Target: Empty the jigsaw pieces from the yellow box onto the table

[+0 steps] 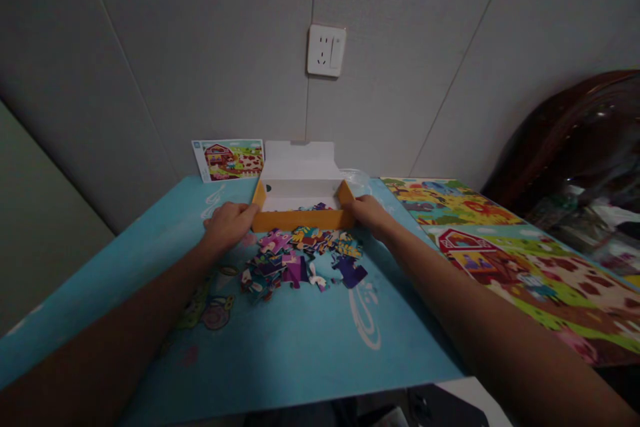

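We are grasping the yellow box point(303, 221) at both ends: our left grip point(227, 224) is closing around its left end, our right grip point(369, 212) around its right. The box is sitting between the two, toward the back edge of the counter point(300, 360), its white lid point(299, 161) standing open on the wall side. A few loose pieces point(320, 206) are showing inside. Just in front of the box, toward the counter's front edge, a heap of puzzle pieces point(294, 269) is lying between our forearms, apart from either grip. At the back edge, left of the lid, a picture card point(233, 160) is leaning against the wall point(215, 47). Along the counter's right side, we are seeing an animal picture point(453, 201) and, nearer us, a farm picture point(545, 283).
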Tool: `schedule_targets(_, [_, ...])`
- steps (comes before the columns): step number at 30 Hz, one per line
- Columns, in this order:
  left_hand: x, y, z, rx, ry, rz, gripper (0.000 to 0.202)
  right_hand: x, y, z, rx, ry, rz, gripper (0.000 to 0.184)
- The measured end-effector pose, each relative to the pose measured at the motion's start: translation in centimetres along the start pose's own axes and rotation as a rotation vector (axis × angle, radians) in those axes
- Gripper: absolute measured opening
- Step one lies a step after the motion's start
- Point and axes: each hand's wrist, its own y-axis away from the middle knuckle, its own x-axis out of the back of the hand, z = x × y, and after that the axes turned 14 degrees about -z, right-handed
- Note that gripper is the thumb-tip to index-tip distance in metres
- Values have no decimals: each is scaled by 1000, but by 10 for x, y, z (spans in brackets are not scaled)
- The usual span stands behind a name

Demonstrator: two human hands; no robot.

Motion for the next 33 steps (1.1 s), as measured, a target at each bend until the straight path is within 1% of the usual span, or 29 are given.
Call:
schedule_targets(1, [0, -1, -1, -25, 27, 12, 46, -1, -2, 3, -12, -33, -37, 31])
schedule_targets(3, [1, -1, -2, -68, 81, 31, 40, -4, -3, 5, -44, -98, -47, 26])
schedule_targets(6, [3, 1, -1, -115, 170, 50, 36, -5, -2, 4, -25, -150, -28, 29])
schedule_targets(8, [3, 3, 1, -149, 277, 74, 35, -4, 0, 2, 16, -170, 23, 34])
schedule_targets(11, [0, 3, 2, -200, 584, 75, 30, -2, 2, -1, 114, -169, 116, 40])
schedule_targets(14, [-4, 3, 5, -275, 899, 14, 37, -1, 5, -4, 216, -156, 180, 41])
schedule_targets(17, [-5, 8, 10, -329, 1070, -20, 41, -1, 8, -6, 293, -156, 218, 40])
schedule_targets(19, [-3, 12, 14, -329, 1147, -11, 44, -2, 9, -7, 336, -152, 208, 39])
schedule_targets(22, [-1, 16, 17, -272, 1252, -20, 45, -5, 11, -9, 368, -97, 191, 38])
schedule_targets(23, [-1, 16, 18, -252, 1279, -26, 44, -6, 11, -9, 374, -59, 207, 39])
schedule_targets(25, [-1, 17, 19, -233, 1309, -31, 42, -8, 13, -10, 401, 31, 302, 46])
schedule_targets(27, [-2, 17, 21, -237, 1320, -20, 42, -10, 15, -13, 464, 121, 453, 57])
schedule_targets(28, [-3, 17, 22, -237, 1325, -14, 43, -10, 17, -16, 502, 162, 533, 60])
schedule_targets(29, [-3, 17, 23, -235, 1332, -6, 45, -10, 20, -19, 541, 196, 603, 59])
schedule_targets(31, [-3, 17, 25, -230, 1352, 29, 45, -9, 26, -27, 641, 244, 697, 48])
schedule_targets(32, [-4, 17, 25, -230, 1361, 50, 43, -8, 30, -31, 703, 262, 709, 41])
schedule_targets(33, [-4, 17, 25, -239, 1367, 74, 41, -8, 34, -36, 763, 278, 693, 34])
